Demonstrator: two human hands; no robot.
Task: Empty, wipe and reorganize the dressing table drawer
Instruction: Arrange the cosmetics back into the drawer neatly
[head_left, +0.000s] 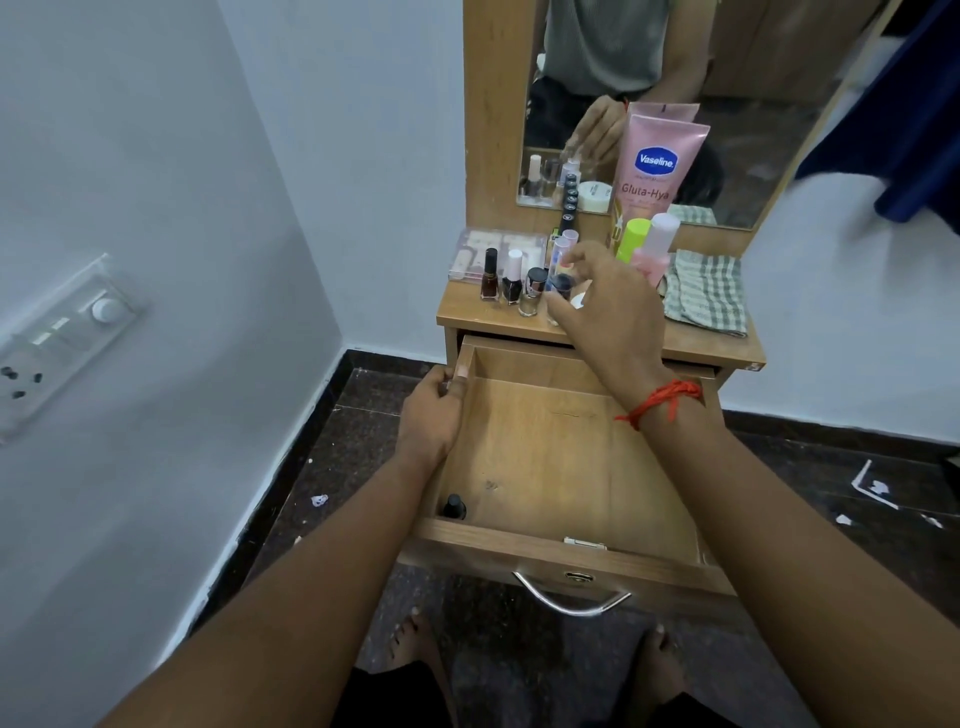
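The wooden drawer is pulled out of the dressing table. It holds only one dark nail polish bottle in its near left corner. My left hand grips the drawer's left wall. My right hand, with a red thread on the wrist, reaches over the table top and pinches a small dark-capped bottle among the cosmetics. Three nail polish bottles stand in a row to its left. A checked cloth lies folded at the table's right.
A pink Vaseline tube, a green-capped bottle, a pink bottle and a clear makeup case crowd the top under the mirror. The drawer handle points at my knees. A wall switchboard is left.
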